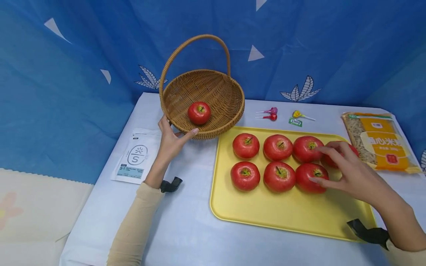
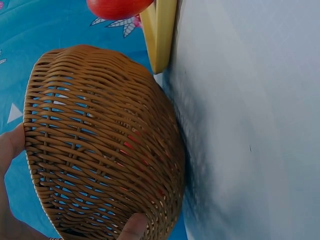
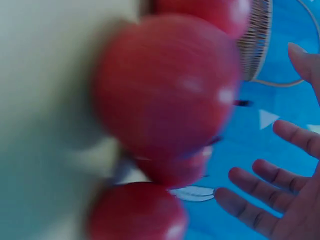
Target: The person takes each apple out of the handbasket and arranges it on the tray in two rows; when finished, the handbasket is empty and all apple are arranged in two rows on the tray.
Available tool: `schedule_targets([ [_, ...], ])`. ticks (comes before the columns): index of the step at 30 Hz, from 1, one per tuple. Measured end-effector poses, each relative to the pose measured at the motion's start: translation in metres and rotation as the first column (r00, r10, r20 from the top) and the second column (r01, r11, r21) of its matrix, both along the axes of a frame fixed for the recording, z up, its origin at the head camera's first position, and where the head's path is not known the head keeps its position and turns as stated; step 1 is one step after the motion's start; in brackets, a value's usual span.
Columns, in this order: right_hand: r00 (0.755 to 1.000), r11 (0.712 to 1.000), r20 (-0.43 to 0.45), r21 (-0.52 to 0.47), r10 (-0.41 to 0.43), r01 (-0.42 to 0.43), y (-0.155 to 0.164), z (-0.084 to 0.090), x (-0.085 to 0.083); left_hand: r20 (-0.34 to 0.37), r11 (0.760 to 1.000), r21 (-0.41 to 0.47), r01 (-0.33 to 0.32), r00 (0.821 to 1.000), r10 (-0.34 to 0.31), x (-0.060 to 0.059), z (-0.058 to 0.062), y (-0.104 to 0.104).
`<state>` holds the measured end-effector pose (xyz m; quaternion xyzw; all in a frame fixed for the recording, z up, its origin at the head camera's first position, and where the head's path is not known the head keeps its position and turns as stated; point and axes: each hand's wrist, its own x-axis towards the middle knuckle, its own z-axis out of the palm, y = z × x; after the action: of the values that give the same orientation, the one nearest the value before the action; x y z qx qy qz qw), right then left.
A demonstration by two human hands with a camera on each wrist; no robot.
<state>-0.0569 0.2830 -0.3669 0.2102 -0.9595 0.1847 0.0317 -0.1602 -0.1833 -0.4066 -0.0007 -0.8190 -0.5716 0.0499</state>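
Note:
A brown wicker basket (image 1: 217, 87) with a tall arched handle tilts at the table's back left, one red apple (image 1: 199, 113) inside. My left hand (image 1: 171, 142) grips its near-left rim. In the left wrist view the thumb and a finger show against the woven side (image 2: 100, 135). Several red apples (image 1: 279, 176) sit in two rows on a yellow tray (image 1: 266, 210). Over the tray's right end hovers my right hand (image 1: 352, 173), fingers spread, partly hiding the rearmost right apple (image 1: 353, 148). The right wrist view shows a gap between the fingers (image 3: 250, 212) and the apples (image 3: 167, 90).
A white pouch (image 1: 136, 157) lies beside my left forearm. Behind the tray are pink and red lollipops (image 1: 273, 113), a yellow lollipop (image 1: 297, 114) and a small green packet (image 1: 295, 122). An orange food bag (image 1: 382, 142) lies right of the tray. A blue curtain (image 1: 206, 18) hangs behind.

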Motion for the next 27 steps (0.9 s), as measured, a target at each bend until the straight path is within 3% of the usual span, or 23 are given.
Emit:
schedule_targets([
  [7, 0.992, 0.994, -0.070, -0.005, 0.105, -0.106, -0.024, 0.035, -0.037, -0.003, 1.000, 0.000, -0.003, 1.000, 0.003, -0.001, 0.002, 0.000],
  [13, 0.984, 0.984, 0.024, -0.006, 0.178, -0.178, -0.060, 0.054, -0.084, 0.023, 1.000, -0.011, -0.007, 1.000, 0.007, 0.002, 0.003, -0.001],
  [21, 0.922, 0.920, 0.034, -0.095, 0.385, -0.380, -0.134, 0.057, -0.165, 0.018, 1.000, -0.017, -0.008, 1.000, 0.009, 0.002, 0.002, -0.001],
  [27, 0.891, 0.910, 0.185, -0.109, 0.415, -0.401, -0.192, 0.037, -0.212, 0.015, 1.000, -0.005, 0.007, 1.000, -0.007, 0.000, 0.002, -0.001],
])
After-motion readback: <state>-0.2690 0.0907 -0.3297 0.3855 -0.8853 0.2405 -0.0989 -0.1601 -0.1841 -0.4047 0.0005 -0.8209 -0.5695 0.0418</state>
